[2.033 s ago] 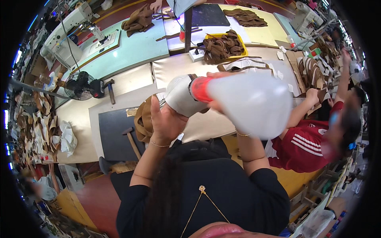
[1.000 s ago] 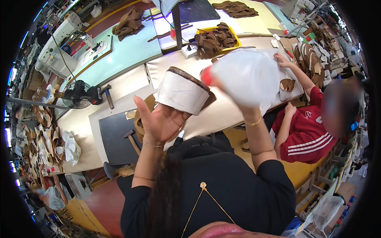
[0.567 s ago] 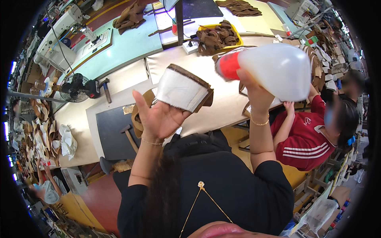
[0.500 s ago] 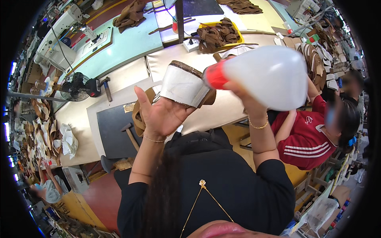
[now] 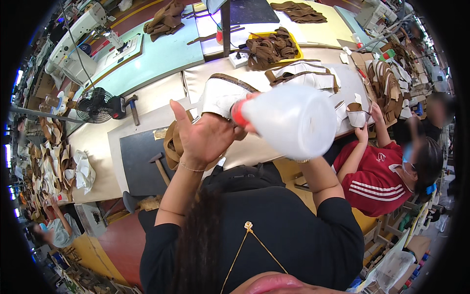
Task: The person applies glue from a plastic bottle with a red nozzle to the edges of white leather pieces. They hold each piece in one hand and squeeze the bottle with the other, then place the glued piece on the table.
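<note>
My left hand (image 5: pixel 205 139) is raised palm up, thumb stretched out, with a curved shoe-upper-like piece (image 5: pixel 220 95) held on its fingers. The piece has a white face and a brown edge along the top; my fingers are partly hidden by it. My right hand (image 5: pixel 251 128) grips a large translucent plastic bottle (image 5: pixel 296 120) near its red cap (image 5: pixel 239 113). Tilted sideways, the bottle has its red end against or just in front of the white face; whether they touch I cannot tell. Most of my right hand is behind the bottle.
A hammer (image 5: pixel 159 166) lies by the dark mat (image 5: pixel 142 157), another hammer (image 5: pixel 132 109) beside a small fan (image 5: pixel 93 105). Brown strips fill a yellow tray (image 5: pixel 296 49). White-and-brown pieces (image 5: pixel 308 76) lie behind the bottle. To the right, a person in red (image 5: pixel 374 181) handles a similar piece.
The bottle has moved left with my right hand, and its red end now overlaps the white piece. My left hand stays nearly in place. The co-worker's hands have come into view.
</note>
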Demonstrator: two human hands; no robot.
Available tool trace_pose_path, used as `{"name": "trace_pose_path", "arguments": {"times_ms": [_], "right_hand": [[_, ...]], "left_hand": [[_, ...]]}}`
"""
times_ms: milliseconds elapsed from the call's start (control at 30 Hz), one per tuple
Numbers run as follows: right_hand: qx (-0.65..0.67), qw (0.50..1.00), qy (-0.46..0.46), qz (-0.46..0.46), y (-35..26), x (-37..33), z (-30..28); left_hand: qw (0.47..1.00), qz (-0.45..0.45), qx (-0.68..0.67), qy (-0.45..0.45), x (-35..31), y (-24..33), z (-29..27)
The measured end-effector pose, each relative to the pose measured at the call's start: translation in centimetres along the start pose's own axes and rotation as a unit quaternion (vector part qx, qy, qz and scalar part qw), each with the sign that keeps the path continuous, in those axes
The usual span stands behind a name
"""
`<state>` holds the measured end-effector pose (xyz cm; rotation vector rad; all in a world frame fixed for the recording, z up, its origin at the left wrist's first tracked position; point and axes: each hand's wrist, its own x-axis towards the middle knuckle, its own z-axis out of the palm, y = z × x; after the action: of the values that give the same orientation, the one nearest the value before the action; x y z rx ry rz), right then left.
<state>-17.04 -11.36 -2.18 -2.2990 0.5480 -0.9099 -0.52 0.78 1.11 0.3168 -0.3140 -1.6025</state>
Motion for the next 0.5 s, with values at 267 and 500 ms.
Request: {"name": "trace_pose_path", "arguments": {"times_ms": [267,500], "right_hand": [[0.245,0.960,0.119,0.068,-1.1,2.0,1.6],[0.206,0.941,0.268,-0.001,0.0,3.2,-0.4]], "left_hand": [[1.000,-0.020,-0.018,0.000,-0.3,-0.2,0.0],[0.991,-0.019,0.132,0.016,0.0,-1.5,-1.4]]}}
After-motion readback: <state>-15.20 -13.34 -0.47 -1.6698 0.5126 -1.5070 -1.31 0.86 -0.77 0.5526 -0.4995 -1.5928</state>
